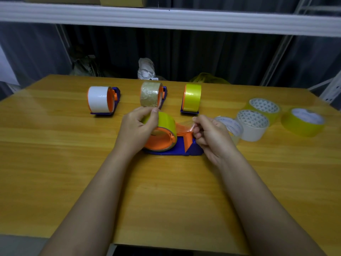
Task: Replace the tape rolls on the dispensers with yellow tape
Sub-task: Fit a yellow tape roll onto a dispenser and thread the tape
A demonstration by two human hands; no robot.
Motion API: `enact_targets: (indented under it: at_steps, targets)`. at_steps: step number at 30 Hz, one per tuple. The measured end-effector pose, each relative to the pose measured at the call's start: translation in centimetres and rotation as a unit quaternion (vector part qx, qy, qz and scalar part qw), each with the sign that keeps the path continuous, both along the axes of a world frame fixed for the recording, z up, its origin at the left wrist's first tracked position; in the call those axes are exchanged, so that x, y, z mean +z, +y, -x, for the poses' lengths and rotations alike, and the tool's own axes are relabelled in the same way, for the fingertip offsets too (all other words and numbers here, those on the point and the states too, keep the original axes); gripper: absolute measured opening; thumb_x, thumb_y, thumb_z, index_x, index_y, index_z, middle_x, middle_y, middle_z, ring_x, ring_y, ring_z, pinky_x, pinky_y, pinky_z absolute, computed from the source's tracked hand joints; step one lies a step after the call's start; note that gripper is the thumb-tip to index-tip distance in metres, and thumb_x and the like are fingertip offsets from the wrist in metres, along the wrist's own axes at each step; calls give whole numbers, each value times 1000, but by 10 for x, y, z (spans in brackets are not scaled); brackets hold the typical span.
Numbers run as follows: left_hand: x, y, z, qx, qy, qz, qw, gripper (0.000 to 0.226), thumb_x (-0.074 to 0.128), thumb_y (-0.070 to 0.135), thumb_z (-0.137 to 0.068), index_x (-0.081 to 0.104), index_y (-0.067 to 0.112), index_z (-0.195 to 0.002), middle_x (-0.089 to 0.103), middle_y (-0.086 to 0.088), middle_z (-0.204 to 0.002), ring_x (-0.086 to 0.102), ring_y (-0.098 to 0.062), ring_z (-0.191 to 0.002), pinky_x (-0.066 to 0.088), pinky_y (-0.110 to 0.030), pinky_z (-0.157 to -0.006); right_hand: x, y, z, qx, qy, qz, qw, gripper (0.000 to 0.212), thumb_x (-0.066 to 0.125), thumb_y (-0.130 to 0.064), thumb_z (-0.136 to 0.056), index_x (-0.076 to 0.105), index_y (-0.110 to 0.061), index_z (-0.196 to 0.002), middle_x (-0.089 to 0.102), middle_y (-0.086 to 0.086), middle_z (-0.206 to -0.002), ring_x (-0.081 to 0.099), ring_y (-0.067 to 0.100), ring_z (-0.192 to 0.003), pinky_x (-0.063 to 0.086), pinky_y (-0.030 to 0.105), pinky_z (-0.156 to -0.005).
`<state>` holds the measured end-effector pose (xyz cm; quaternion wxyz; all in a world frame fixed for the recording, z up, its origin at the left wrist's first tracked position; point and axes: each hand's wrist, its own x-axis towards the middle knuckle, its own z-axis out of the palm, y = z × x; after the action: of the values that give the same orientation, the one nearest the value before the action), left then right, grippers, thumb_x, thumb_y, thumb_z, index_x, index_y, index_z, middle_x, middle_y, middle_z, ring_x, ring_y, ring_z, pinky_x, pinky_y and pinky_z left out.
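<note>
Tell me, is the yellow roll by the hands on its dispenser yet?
On. The yellow roll sits round the orange hub of the near dispenser.

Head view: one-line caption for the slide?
Left hand steadies yellow tape roll on near dispenser; right hand pulls its free end; three dispensers stand behind.

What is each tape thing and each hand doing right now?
Near dispenser: lying on its side, yellow roll on it.
Left hand: grips that yellow roll.
Right hand: pinches the tape end, pulled toward the cutter.
White-roll dispenser: upright, untouched.
Brown-roll dispenser: upright, untouched.
Far yellow-roll dispenser: upright, loaded.
Loose rolls: lying flat on the table.
</note>
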<state>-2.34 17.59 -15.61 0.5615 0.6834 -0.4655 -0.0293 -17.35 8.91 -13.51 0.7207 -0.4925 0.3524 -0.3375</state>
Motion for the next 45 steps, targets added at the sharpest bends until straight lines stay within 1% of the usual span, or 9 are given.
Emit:
enact_targets:
  at_steps: [11, 15, 18, 20, 23, 28, 36, 40, 45]
  targets:
    - [1, 2, -3, -22, -28, 20, 999, 39, 45, 41, -90, 70, 13, -103, 65, 2, -96, 58, -5, -92, 47, -30, -76, 1, 1, -1, -36, -39, 13, 998, 31, 54, -7, -91, 52, -14, -61, 46, -1, -54, 38, 4, -43, 28, 11, -34]
    - [4, 7, 0, -101, 68, -69, 990, 20, 57, 48, -89, 65, 31, -97, 61, 14, -95, 59, -3, -90, 48, -28, -71, 0, -2, 4, -47, 33, 149, 987, 27, 56, -12, -92, 58, -14, -66, 54, -3, -55, 45, 6, -48, 37, 15, -41]
    - [8, 9, 4, -139, 109, -106, 979, 33, 64, 55, -75, 59, 27, -92, 61, 11, -86, 61, -1, -77, 48, -23, -62, 2, -8, 11, -46, 41, 201, 978, 20, 59, -13, -92, 64, -11, -73, 62, -4, -58, 54, 8, -53, 47, 18, -48]
    - [13, 10, 7, -140, 91, -102, 981, 40, 63, 52, -71, 57, 18, -92, 60, 10, -81, 58, 5, -67, 44, -12, -54, 6, -12, 16, -10, 37, 202, 979, 19, 60, -12, -92, 66, -8, -74, 63, -2, -59, 59, 7, -55, 48, 17, -50]
    - [15, 12, 6, -142, 72, -99, 982, 38, 59, 47, -75, 55, 14, -94, 58, 9, -82, 58, 7, -68, 42, -9, -53, 8, -17, 23, 41, 55, 206, 976, 19, 63, -13, -91, 68, -6, -74, 65, 1, -63, 61, 7, -59, 50, 15, -52]
    - [6, 7, 0, -117, -5, -92, 989, 22, 60, 51, -81, 54, 30, -86, 55, 0, -92, 55, -15, -86, 43, -24, -65, 3, -20, 22, 55, 34, 162, 985, 12, 62, -11, -90, 71, -11, -82, 72, 1, -72, 68, 9, -71, 58, 21, -65]
    - [4, 4, 0, -68, -91, -23, 993, 22, 51, 55, -80, 50, 33, -83, 51, 15, -86, 49, -10, -87, 37, -28, -71, 1, -18, 22, 95, 6, 136, 986, 19, 53, -20, -94, 70, -13, -99, 75, 2, -89, 70, 13, -90, 58, 26, -79]
    - [6, 4, 0, -48, -143, 17, 988, 24, 51, 48, -83, 51, 24, -84, 49, 20, -80, 45, -1, -82, 36, -31, -72, 2, -16, 19, 109, -54, 84, 989, 45, 45, -41, -89, 68, -6, -107, 73, 10, -102, 69, 17, -96, 57, 30, -84]
    - [6, 2, 0, -26, -179, 29, 983, 24, 51, 46, -86, 52, 22, -86, 47, 21, -81, 42, -6, -79, 35, -32, -72, 0, -13, 14, 62, -30, 130, 989, 35, 62, -39, -76, 72, -12, -96, 73, 0, -85, 68, 11, -88, 55, 28, -83]
